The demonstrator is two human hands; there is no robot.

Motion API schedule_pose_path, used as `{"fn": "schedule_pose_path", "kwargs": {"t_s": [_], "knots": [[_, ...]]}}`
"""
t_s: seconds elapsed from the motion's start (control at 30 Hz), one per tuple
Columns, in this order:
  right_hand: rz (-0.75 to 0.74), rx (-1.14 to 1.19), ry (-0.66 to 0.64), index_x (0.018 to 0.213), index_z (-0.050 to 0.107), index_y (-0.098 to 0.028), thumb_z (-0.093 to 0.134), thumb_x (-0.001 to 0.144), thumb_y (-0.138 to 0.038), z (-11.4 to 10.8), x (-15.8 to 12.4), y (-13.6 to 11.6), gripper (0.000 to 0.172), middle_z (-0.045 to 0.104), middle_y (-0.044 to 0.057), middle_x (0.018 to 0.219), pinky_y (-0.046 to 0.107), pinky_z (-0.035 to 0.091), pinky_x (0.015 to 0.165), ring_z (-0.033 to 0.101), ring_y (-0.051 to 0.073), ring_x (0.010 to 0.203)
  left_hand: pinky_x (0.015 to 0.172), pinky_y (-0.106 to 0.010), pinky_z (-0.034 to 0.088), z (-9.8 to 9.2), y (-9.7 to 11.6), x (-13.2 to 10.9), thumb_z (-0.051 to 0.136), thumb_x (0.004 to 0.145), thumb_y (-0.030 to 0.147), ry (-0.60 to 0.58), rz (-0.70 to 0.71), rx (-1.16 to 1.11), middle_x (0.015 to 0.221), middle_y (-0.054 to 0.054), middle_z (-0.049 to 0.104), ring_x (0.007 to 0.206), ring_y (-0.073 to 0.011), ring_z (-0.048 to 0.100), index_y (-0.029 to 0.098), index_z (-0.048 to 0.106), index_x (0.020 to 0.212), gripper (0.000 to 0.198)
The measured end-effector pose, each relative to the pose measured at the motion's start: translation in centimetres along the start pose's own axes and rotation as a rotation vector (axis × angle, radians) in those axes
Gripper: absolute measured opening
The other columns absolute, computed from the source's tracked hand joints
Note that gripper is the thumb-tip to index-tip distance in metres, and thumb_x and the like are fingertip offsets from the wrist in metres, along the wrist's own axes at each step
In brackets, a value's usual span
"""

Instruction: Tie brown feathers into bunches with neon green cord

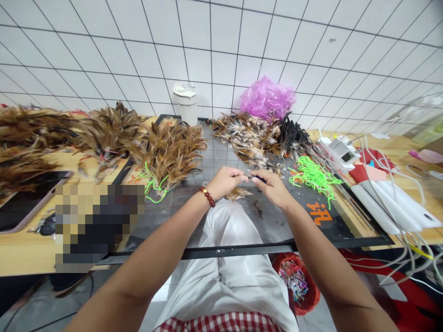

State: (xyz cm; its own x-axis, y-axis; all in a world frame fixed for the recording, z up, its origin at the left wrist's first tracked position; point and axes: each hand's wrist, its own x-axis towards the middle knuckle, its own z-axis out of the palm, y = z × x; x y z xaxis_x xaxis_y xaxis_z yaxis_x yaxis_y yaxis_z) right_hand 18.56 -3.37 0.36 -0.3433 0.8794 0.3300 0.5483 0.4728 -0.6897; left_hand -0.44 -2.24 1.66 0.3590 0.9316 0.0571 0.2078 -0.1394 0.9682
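My left hand (228,180), with a beaded bracelet at its wrist, is closed in a pinch; what lies between its fingertips is too small to make out. Almost touching it, my right hand (272,186) is closed around a small dark blue object (259,178), mostly hidden by the fingers. Both hands are held above the dark glass-like panel (221,240). Just below them lies a small tuft of brown feathers (238,193). Loose feathers in brown, white and tan (249,133) are heaped beyond my hands. Bright green cords (314,177) lie to the right of my right hand.
Bunched brown feathers (169,152) with green ties lie at left. A white lidded cup (186,102) and a pink plastic bag (266,97) stand by the tiled wall. White cables (408,240) hang at right. A red bin (311,304) with scraps sits below the table.
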Motion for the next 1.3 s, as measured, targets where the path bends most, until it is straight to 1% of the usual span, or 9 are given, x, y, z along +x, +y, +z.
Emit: {"fn": "schedule_pose_path", "kwargs": {"t_s": [0.13,0.23,0.3,0.47,0.63,0.8,0.93,1.1,1.3], "knots": [[0.105,0.046,0.131,0.105,0.066,-0.019,0.049,0.086,-0.037,-0.1,0.1,1.1,0.031,0.068,0.008,0.108,0.040,0.043,0.094,0.060,0.023,0.103,0.046,-0.020,0.022,0.1,0.6,-0.3,0.060,0.069,0.028,0.033,-0.049,-0.113,0.045,0.003,0.046,0.045,-0.0065,0.031,0.013,0.072,0.067,0.019],[0.082,0.061,0.078,0.111,0.063,-0.021,0.050,0.086,-0.040,-0.1,-0.1,1.7,0.034,0.066,0.007,0.115,0.042,0.042,0.098,0.058,0.023,0.108,0.045,-0.021,0.018,0.0,0.8,-0.3,0.060,0.070,0.030,0.063,-0.090,-0.163,0.041,0.006,0.036,0.042,-0.0058,0.025,0.013,0.071,0.066,0.020],[0.063,0.095,0.020,0.112,0.062,-0.022,0.049,0.087,-0.041,-0.2,-0.2,1.5,0.035,0.066,0.006,0.115,0.042,0.043,0.098,0.059,0.023,0.108,0.046,-0.021,0.020,0.0,0.7,-0.2,0.060,0.070,0.029,0.055,-0.067,-0.121,0.041,0.005,0.040,0.043,-0.0063,0.027,0.013,0.072,0.068,0.020],[0.032,0.099,-0.076,0.111,0.063,-0.022,0.050,0.087,-0.041,-0.4,-0.4,0.2,0.034,0.066,0.006,0.111,0.041,0.046,0.094,0.060,0.022,0.104,0.054,-0.022,0.032,0.0,0.1,0.1,0.056,0.074,0.023,0.036,0.050,0.126,0.055,0.000,0.060,0.053,-0.0099,0.044,0.013,0.072,0.070,0.019],[-0.029,-0.070,-0.052,0.112,0.062,-0.019,0.048,0.088,-0.036,-0.8,-0.5,-0.1,0.033,0.066,0.009,0.108,0.040,0.045,0.092,0.060,0.022,0.101,0.054,-0.023,0.030,0.1,-0.1,-0.1,0.053,0.078,0.024,0.102,0.183,0.358,0.051,0.000,0.056,0.051,-0.0108,0.042,0.014,0.070,0.065,0.023],[-0.043,-0.139,-0.022,0.113,0.062,-0.020,0.046,0.090,-0.036,-0.6,-0.5,0.1,0.033,0.067,0.009,0.107,0.038,0.045,0.090,0.061,0.022,0.100,0.065,-0.026,0.038,0.4,-0.3,-0.3,0.054,0.079,0.020,0.185,0.315,0.437,0.068,-0.006,0.067,0.064,-0.0155,0.054,0.018,0.071,0.069,0.020],[-0.059,-0.190,0.004,0.113,0.063,-0.020,0.047,0.090,-0.037,-0.3,-0.5,0.1,0.033,0.067,0.010,0.106,0.037,0.045,0.090,0.061,0.022,0.098,0.070,-0.028,0.039,0.6,-0.3,-0.3,0.054,0.080,0.020,0.226,0.328,0.481,0.073,-0.009,0.068,0.070,-0.0185,0.058,0.018,0.070,0.072,0.018],[-0.058,-0.226,0.032,0.114,0.063,-0.019,0.047,0.090,-0.036,0.0,-0.6,-0.2,0.033,0.067,0.010,0.107,0.036,0.045,0.090,0.061,0.022,0.099,0.068,-0.027,0.039,0.5,-0.4,-0.3,0.053,0.080,0.019,0.247,0.357,0.502,0.072,-0.009,0.067,0.068,-0.0179,0.057,0.018,0.069,0.071,0.019],[0.050,-0.219,0.102,0.109,0.065,-0.019,0.045,0.089,-0.032,0.3,-0.2,-0.4,0.032,0.069,0.009,0.106,0.037,0.046,0.088,0.063,0.023,0.099,0.066,-0.026,0.041,0.7,-0.2,-0.3,0.054,0.080,0.025,0.210,0.252,0.400,0.068,-0.005,0.067,0.065,-0.0156,0.057,0.016,0.070,0.074,0.020]]}}
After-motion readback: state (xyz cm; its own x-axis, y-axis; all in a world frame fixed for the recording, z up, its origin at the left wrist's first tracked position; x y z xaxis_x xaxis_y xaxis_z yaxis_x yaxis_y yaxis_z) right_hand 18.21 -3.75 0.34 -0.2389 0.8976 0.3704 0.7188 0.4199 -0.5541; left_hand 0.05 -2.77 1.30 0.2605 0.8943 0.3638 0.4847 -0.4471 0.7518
